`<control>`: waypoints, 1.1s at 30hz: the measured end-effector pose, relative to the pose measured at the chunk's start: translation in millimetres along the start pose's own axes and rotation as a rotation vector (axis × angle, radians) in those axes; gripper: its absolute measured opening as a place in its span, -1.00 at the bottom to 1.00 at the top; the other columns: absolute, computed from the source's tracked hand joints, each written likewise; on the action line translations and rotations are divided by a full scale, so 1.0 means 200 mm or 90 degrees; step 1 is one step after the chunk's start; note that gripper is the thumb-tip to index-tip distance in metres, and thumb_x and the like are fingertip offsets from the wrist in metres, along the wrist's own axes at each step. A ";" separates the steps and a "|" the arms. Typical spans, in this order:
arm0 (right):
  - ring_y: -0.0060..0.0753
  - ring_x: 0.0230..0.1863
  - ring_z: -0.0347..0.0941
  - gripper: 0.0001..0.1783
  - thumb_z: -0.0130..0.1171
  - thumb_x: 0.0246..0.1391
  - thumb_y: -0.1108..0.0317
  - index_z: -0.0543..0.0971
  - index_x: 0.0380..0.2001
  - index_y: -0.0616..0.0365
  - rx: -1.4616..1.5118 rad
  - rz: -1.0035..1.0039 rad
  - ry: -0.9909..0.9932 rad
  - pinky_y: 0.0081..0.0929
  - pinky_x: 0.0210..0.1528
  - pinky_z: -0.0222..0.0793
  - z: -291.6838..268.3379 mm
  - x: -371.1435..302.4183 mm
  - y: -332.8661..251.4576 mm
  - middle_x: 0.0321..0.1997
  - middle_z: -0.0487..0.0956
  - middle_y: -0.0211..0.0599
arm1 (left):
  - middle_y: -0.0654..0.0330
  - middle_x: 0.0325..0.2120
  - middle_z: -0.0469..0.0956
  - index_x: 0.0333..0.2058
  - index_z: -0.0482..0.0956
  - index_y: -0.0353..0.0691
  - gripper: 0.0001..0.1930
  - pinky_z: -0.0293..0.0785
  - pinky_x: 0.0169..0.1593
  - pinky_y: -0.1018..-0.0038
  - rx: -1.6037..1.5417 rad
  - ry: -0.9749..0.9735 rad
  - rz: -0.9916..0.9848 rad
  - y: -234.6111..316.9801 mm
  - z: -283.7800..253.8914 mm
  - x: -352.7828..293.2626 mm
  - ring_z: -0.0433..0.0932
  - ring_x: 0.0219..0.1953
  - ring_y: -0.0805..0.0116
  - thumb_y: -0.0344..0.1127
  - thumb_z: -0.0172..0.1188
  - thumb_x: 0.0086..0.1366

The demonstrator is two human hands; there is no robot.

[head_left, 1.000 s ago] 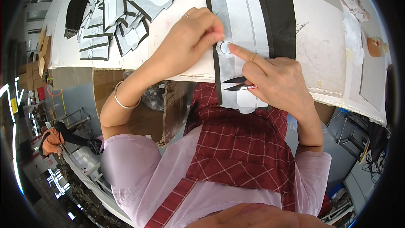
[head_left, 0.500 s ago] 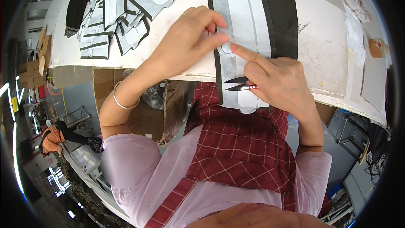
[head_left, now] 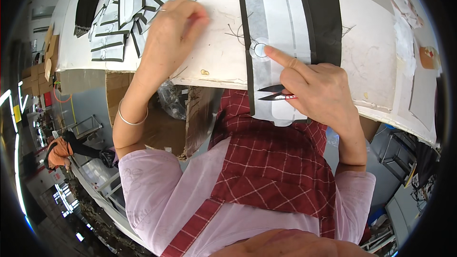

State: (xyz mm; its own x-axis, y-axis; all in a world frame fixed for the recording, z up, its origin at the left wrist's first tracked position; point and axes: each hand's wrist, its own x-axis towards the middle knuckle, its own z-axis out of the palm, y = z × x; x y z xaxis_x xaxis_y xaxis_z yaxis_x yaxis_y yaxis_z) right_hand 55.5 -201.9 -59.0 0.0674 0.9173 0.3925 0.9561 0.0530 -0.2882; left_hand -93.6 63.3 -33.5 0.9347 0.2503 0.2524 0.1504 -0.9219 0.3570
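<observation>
Black snips (head_left: 273, 92) gripped in right hand (head_left: 319, 90) (fingertip on disc (head_left: 260, 50)); left hand (head_left: 171, 33) loosely curled, empty

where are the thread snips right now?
Head view: the thread snips sit in the right hand, blades pointing left over the grey-and-black fabric piece at the table edge.

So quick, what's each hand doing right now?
Left hand: fingers curled, pinching something too small to tell.
Right hand: holds small black thread snips, forefinger pressing a small white round patch.
</observation>
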 end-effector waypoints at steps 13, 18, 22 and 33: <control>-0.52 -0.67 0.44 -0.72 0.38 -0.22 0.36 0.43 -0.51 0.04 0.031 0.005 -0.021 -0.56 -0.59 0.40 -0.02 0.01 0.00 0.15 0.65 -0.43 | 0.24 -0.31 0.55 -0.31 0.61 -0.25 -0.84 0.41 -0.07 0.37 -0.226 -0.165 0.232 0.01 0.10 0.15 0.48 -0.16 0.25 -0.39 0.39 0.15; -0.52 -0.68 0.43 -0.72 0.39 -0.23 0.36 0.42 -0.52 0.04 0.034 0.006 -0.027 -0.56 -0.60 0.38 -0.02 0.01 0.00 0.16 0.64 -0.43 | 0.24 -0.42 0.56 -0.32 0.62 -0.27 -0.88 0.44 -0.24 0.42 -0.221 -0.153 0.179 0.05 0.07 0.14 0.51 -0.32 0.27 -0.40 0.37 0.19; -0.53 -0.67 0.43 -0.70 0.40 -0.25 0.35 0.42 -0.52 0.04 0.033 0.010 -0.035 -0.55 -0.60 0.38 -0.02 0.01 0.00 0.17 0.63 -0.43 | 0.23 -0.42 0.56 -0.31 0.63 -0.28 -0.88 0.44 -0.25 0.39 -0.232 -0.195 0.218 0.04 0.07 0.17 0.51 -0.33 0.27 -0.40 0.35 0.21; -0.44 -0.64 0.47 -0.68 0.43 -0.26 0.30 0.44 -0.51 0.05 0.061 0.009 -0.058 -0.50 -0.58 0.40 -0.04 0.01 0.01 0.17 0.63 -0.41 | 0.23 -0.34 0.49 -0.27 0.53 -0.30 -0.87 0.42 -0.18 0.42 -0.272 -0.190 0.221 0.02 0.12 0.18 0.48 -0.25 0.31 -0.43 0.29 0.27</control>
State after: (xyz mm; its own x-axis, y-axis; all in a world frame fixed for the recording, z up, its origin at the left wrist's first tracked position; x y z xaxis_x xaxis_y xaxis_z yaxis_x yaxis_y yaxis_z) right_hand 60.1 -202.9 -51.1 0.0508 0.9502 0.3075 0.9236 0.0724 -0.3765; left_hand -51.2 61.7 -43.5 0.9650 -0.1923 0.1781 -0.2621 -0.7192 0.6435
